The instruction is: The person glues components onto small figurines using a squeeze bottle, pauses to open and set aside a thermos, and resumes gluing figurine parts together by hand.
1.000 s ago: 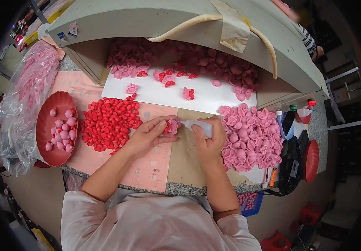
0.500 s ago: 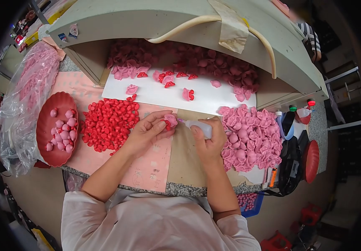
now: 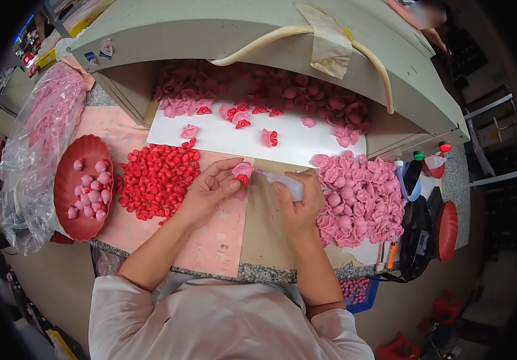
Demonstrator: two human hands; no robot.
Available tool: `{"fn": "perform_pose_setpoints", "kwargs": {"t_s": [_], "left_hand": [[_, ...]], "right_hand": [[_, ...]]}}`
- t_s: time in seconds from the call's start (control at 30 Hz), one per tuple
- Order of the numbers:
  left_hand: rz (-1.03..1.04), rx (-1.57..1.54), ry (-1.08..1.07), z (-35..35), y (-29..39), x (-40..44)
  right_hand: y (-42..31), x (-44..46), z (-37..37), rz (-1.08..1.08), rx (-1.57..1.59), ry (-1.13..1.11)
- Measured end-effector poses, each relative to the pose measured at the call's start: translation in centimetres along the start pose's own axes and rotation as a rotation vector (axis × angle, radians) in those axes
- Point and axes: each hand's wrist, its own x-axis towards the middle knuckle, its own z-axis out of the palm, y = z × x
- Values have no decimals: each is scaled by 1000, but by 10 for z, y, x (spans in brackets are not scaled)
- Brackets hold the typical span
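Note:
My left hand (image 3: pixel 212 187) pinches a pink petal-shaped piece with a red part (image 3: pixel 242 174) between thumb and fingers. My right hand (image 3: pixel 301 201) is wrapped round a small translucent glue bottle (image 3: pixel 285 185), its nozzle pointing left, close to the pink piece but apart from it. Left of my left hand lies a heap of small glossy red pieces (image 3: pixel 156 180). Beside my right hand is a pile of pink petal-shaped pieces (image 3: pixel 360 198). Several joined pink-and-red pieces (image 3: pixel 268 138) rest on the white sheet (image 3: pixel 210 139) beyond my hands.
A red scalloped dish (image 3: pixel 66 210) of pink balls stands at the left, next to a clear plastic bag (image 3: pixel 27 174). A grey hood (image 3: pixel 240 36) arches over the back, with more pink pieces beneath. A black bag (image 3: pixel 415 231) and an orange lighter (image 3: pixel 391 255) lie at the right.
My left hand has turned the pink piece so its red part faces up more. The bottle's nozzle stays near it. At the upper right, another person has shifted position.

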Motion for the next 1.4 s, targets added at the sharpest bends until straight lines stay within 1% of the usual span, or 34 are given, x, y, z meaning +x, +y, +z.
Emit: {"fn": "perform_pose_setpoints", "kwargs": {"t_s": [0.03,0.1,0.23,0.33,0.6,0.73,0.8,1.2,1.4], "left_hand": [[7,0,5,0,-1,0],[14,1,9,0,-1,1],[7,-21,-5,0,-1,0],[4,-33,-8,0,-1,1],[17,-37,4,1,0,0],[5,-52,-16,0,-1,0],[7,-55,-19,0,-1,0],[12,-21,7,-1,-1,0],[12,-15,16,0,-1,0]], "right_hand": [[0,1,-1,0,0,1],[0,3,-2,-67,-7,-5],[1,2,-2,-60,-15,-8],[2,1,-3,-78,28,35],[1,2,-3,-54,20,19],[1,2,-2,-76,-13,14],[3,0,-1,-39,2,8],[0,-1,-1,-10,44,0],[0,1,-1,-53,6,-6]]}}
